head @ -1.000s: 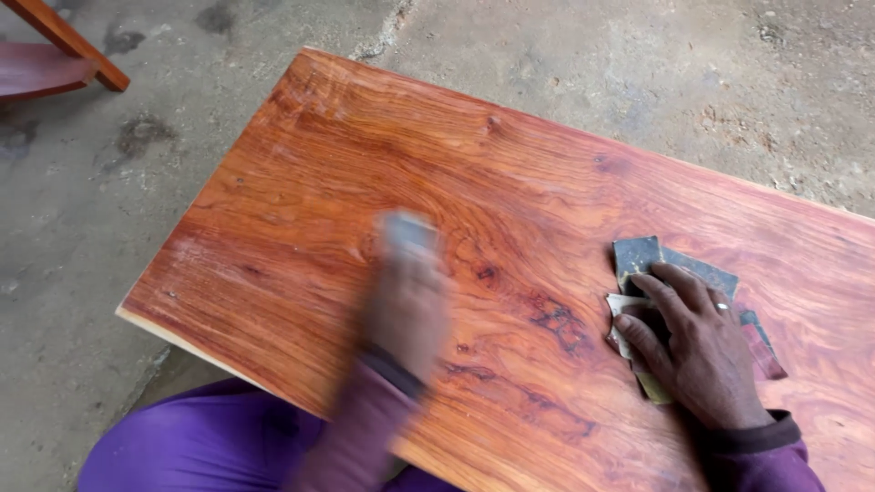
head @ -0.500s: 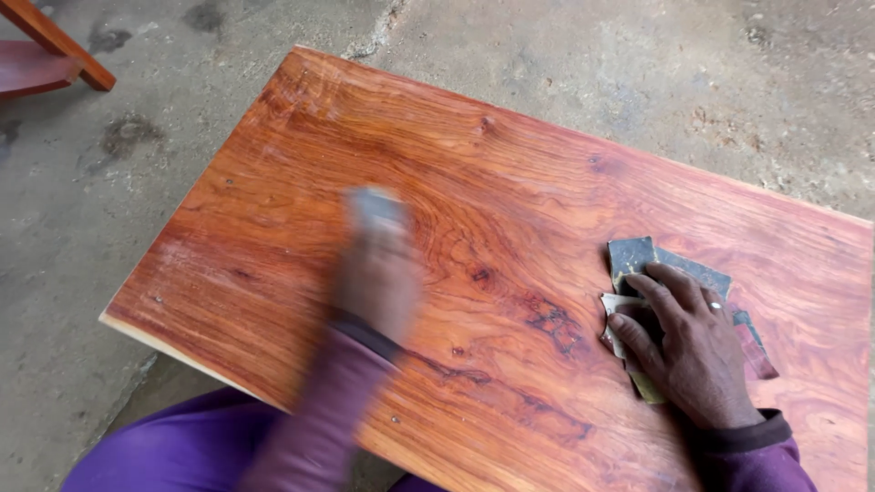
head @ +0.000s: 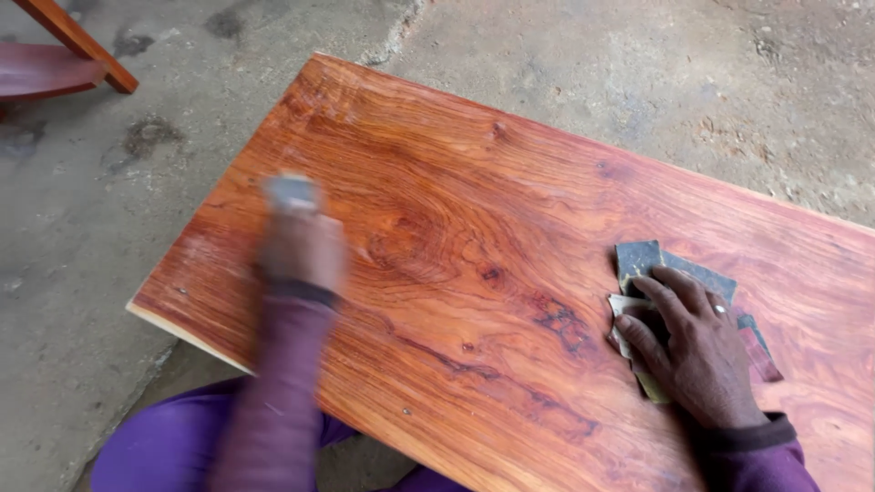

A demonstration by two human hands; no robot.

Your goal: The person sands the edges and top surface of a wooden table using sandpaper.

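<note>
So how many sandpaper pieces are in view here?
At least 5: one under the blurred left hand, about four overlapping under the right hand on the wooden board; more may be hidden.

- Beneath your work lies a rough grey concrete floor [head: 565, 64], stained with dark patches and cracked near the top edge.
- At your upper left stands reddish-brown wooden furniture [head: 64, 55], showing a slanted leg.
- Lighting is even daylight.

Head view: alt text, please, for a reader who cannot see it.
A left hand, blurred, presses a grey pad on a reddish wooden board. The right hand rests flat on loose sandpaper sheets near the board's right side. Concrete floor surrounds the board.
</note>
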